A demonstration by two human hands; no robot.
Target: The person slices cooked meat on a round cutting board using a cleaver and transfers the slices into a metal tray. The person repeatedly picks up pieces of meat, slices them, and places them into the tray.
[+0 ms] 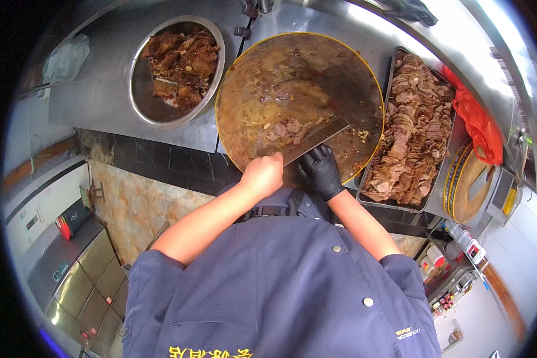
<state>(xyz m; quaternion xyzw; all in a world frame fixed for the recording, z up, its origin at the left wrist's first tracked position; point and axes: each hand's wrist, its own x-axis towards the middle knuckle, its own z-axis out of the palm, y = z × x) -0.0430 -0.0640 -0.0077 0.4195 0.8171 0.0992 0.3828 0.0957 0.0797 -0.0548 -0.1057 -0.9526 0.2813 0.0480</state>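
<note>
My left hand [263, 175], bare, grips the handle of a cleaver [315, 139], whose blade slants up to the right over a round chopping board [255, 85] with a yellow rim. Along the blade's far side lie a few pieces of sliced cooked meat [286, 129]. My right hand [321, 172] wears a black glove. Its fingers are curled against or very near the blade's near side, at the board's front edge. Whatever may be under those fingers is hidden. Small meat scraps [360, 134] dot the board.
Left of the board stands a steel basin [142, 105] with large browned meat pieces. A tray [390, 85] of sliced meat rows sits close on the right. Beyond it are a red plastic bag [476, 118] and other round boards [467, 190]. The steel counter [98, 85] ends before my body.
</note>
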